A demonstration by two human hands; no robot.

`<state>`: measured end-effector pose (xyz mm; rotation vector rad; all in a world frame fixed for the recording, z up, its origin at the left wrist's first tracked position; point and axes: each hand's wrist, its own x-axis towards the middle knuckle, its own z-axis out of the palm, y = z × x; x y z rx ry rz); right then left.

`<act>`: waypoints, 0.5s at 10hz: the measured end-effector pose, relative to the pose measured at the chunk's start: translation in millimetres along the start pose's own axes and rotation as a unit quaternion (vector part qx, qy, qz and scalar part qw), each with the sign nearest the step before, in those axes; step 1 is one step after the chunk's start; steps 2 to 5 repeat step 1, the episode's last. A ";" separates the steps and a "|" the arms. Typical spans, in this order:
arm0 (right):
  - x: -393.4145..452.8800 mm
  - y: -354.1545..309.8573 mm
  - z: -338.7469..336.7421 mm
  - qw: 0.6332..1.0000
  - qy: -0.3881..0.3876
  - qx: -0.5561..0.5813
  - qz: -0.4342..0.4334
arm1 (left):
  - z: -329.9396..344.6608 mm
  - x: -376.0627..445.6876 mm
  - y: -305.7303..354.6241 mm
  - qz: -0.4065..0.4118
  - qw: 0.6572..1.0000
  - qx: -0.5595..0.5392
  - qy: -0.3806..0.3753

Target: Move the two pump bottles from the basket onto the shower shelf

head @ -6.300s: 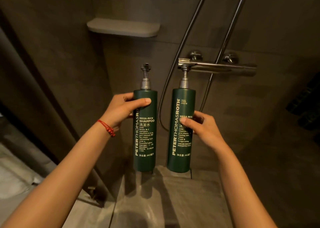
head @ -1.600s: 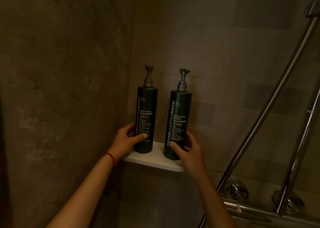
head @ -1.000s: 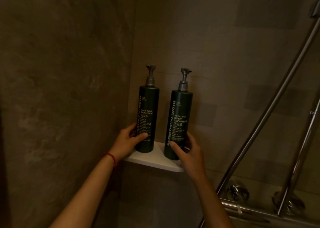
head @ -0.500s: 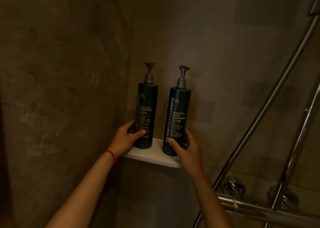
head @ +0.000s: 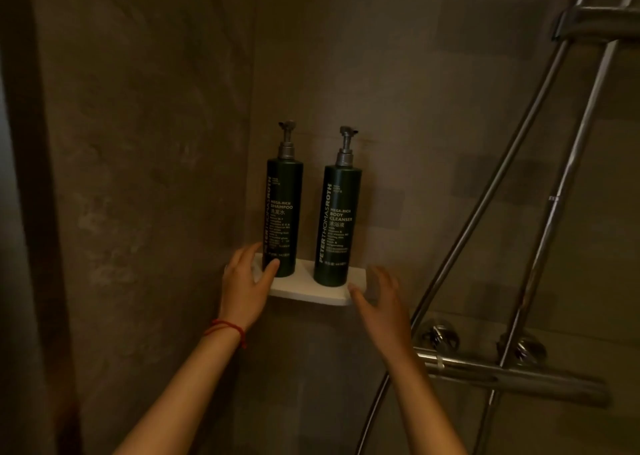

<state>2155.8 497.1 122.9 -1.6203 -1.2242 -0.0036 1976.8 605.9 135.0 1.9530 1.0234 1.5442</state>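
Head view | white corner shelf [head: 304, 290] on tiled walls | bottles [head: 282, 217] upright | both hands [head: 244, 286] spread, empty

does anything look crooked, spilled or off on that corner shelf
Nothing stands out. The shampoo bottle and body cleanser bottle stand upright, apart, on the white shelf; no spill shows.

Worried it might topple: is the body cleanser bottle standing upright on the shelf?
Upright. The body cleanser bottle stands base-down on the white corner shelf, pump on top; the right hand is open beside it.
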 end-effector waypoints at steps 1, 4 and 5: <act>-14.2 2.6 -12.8 0.998 0.025 -0.061 0.012 | 0.0 -16.8 12.2 0.060 0.996 0.044 -0.044; -14.2 2.6 -12.8 0.998 0.025 -0.061 0.012 | 0.0 -16.8 12.2 0.060 0.996 0.044 -0.044; -14.2 2.6 -12.8 0.998 0.025 -0.061 0.012 | 0.0 -16.8 12.2 0.060 0.996 0.044 -0.044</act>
